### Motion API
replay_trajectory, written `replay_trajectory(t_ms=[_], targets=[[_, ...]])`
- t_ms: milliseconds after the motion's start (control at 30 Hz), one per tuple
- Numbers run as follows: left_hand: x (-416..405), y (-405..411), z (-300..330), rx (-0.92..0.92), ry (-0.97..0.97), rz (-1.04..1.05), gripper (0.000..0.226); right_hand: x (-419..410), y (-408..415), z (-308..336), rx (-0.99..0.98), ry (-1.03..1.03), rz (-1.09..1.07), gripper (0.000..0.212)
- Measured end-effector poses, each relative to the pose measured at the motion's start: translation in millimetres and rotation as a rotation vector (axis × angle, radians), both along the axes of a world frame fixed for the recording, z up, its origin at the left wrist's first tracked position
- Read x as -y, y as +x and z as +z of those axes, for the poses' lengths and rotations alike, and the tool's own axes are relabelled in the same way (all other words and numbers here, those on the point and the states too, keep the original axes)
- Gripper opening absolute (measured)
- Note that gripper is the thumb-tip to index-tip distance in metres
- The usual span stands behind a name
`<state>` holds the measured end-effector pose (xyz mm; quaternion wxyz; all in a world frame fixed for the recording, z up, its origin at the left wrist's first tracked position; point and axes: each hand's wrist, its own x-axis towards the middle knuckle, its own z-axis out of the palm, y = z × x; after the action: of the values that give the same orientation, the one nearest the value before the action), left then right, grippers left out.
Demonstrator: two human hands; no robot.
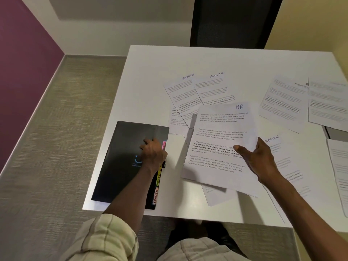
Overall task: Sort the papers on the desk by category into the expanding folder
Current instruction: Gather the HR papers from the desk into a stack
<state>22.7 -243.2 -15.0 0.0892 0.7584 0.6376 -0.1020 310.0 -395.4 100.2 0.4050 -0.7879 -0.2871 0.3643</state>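
A black folder (130, 162) lies closed near the left front corner of the white table (146, 76), its coloured tabs (157, 187) sticking out along its right edge (one yellow, one pink with red lettering that reads "SPORTS"). The left hand (153, 153) rests on the folder's cover close to that tabbed edge, fingers curled over the cover; whether they are pinching the flap or only pressing on it cannot be told.

The right hand (258, 161) grips a sheet marked "HR" (221, 144) by its right side, thumb on the printed face and the other fingers behind. The sheet is lifted and tilted above the table, just right of the folder, with a second sheet's edge showing behind it. The two hands are well apart, with the held paper between them.

Behind the held sheet lie two overlapping pages headed "SPORTS" (190, 95), fanned toward the back of the table, with another page partly under them. To the right of the right hand lies a page headed "ADMIN" (282, 157), partly covered by the wrist. Further right and back sit more printed pages (286, 102) (their headings are too blurred to read), some reaching past the right edge of the view.

A dark chair back (233, 21) stands behind the table. The floor (56, 129) is grey carpet, and a purple wall (20, 63) runs along the left.
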Motion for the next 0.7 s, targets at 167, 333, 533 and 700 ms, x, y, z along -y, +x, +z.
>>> replay_trajectory(t_ms=[167,333,533,700], targets=[[8,17,-11,-0.02,0.019,-0.026,0.028,-11,-4,15,0.077,-0.018,0.045,0.051],[-1,15,15,0.06,-0.079,-0.09,0.051,-19,-14,33,0.163,0.007,0.103,0.046],[-25,-7,67,0.24,0.113,0.021,0.053,-40,-65,39,0.234,0.124,0.058,0.038],[-41,-25,93,0.443,0.043,0.141,0.047,-64,-114,45,0.296,0.191,0.046,0.031]])
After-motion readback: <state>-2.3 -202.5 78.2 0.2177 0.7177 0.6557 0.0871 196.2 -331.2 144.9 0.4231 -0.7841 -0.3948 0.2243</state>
